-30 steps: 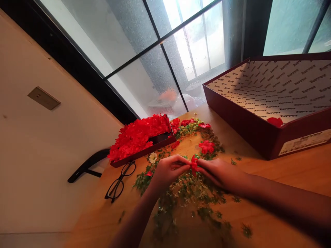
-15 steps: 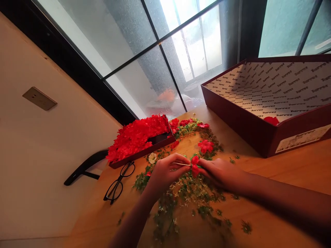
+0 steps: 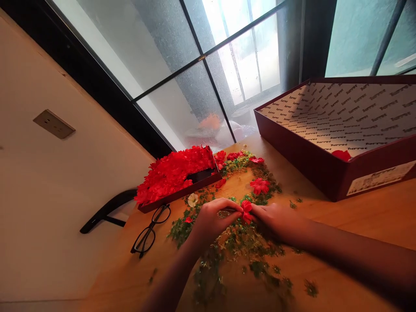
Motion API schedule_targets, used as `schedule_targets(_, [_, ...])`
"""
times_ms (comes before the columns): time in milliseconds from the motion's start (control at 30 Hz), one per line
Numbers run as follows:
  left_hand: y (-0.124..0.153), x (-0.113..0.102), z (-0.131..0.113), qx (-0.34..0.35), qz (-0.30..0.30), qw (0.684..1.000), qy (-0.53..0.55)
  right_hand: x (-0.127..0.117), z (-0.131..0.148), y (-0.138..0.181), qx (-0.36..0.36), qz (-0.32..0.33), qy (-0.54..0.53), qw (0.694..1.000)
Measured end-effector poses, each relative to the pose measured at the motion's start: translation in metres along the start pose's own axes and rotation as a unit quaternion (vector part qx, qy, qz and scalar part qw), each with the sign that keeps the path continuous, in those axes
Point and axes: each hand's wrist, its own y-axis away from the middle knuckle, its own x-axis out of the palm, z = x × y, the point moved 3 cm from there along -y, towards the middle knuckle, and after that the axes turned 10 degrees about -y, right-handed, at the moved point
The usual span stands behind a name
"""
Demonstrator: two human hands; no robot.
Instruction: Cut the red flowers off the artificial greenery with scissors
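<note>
Between my two hands, over the middle of the table, is a red artificial flower point(image 3: 247, 211) with its petals standing up and down. My left hand point(image 3: 211, 221) is closed in a pinch at the flower's left side, on a thin wire that mostly hides behind the fingers. From the right, my right hand point(image 3: 276, 219) pinches the flower close to its base; its lower fingers are in shadow. Under and around both hands lies a loose garland of small green sprigs point(image 3: 240, 238). Another red flower point(image 3: 260, 186) rests on the greenery just beyond my right hand.
A shallow box point(image 3: 182, 193) heaped with red petals point(image 3: 175, 171) stands at the back left, with eyeglasses point(image 3: 150, 232) before it. A large maroon box point(image 3: 299, 160) occupies the right. A white flower point(image 3: 193, 199) lies left of my hands. Windows point(image 3: 169, 95) rise behind the wooden table point(image 3: 325, 225).
My left fingertips have moved right along the wire, up against the red flower. Less of the wire shows now. The right hand keeps its pinch in nearly the same place.
</note>
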Motion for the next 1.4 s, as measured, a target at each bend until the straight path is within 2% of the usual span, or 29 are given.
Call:
schedule_targets(100, [-0.001,0.006,0.007,-0.041,0.021,0.995,0.085,-0.002,0.001,-0.001,0.009,0.01,0.004,1.0])
schedule_targets(200, [-0.001,0.008,0.013,-0.088,0.04,0.978,0.187,-0.005,0.001,-0.001,0.021,0.01,-0.011,1.0])
schedule_targets(300, [-0.002,0.005,0.014,-0.11,0.066,0.965,0.229,-0.007,0.002,-0.002,0.029,0.016,-0.019,0.999])
schedule_targets(400, [-0.001,0.004,0.014,-0.119,0.078,0.963,0.228,-0.009,0.003,-0.002,0.029,0.02,-0.022,0.999])
schedule_targets(600, [0.0,0.009,0.014,-0.121,0.067,0.968,0.209,-0.009,0.005,-0.001,0.011,0.016,-0.014,1.0])
schedule_targets(867, [0.003,0.011,0.01,-0.062,0.046,0.991,0.106,-0.004,0.007,0.002,-0.066,-0.004,0.037,0.997])
schedule_targets(1033, [0.005,0.013,0.005,-0.071,0.044,0.986,0.142,-0.007,0.01,0.006,-0.097,-0.012,0.023,0.995])
schedule_targets(1267, [0.004,0.006,0.004,-0.104,0.086,0.972,0.194,-0.012,0.01,0.003,-0.031,-0.013,-0.001,0.999])
schedule_targets(1400, [0.004,0.004,0.007,-0.117,0.087,0.967,0.207,-0.014,0.009,0.002,0.004,-0.001,-0.02,1.0])
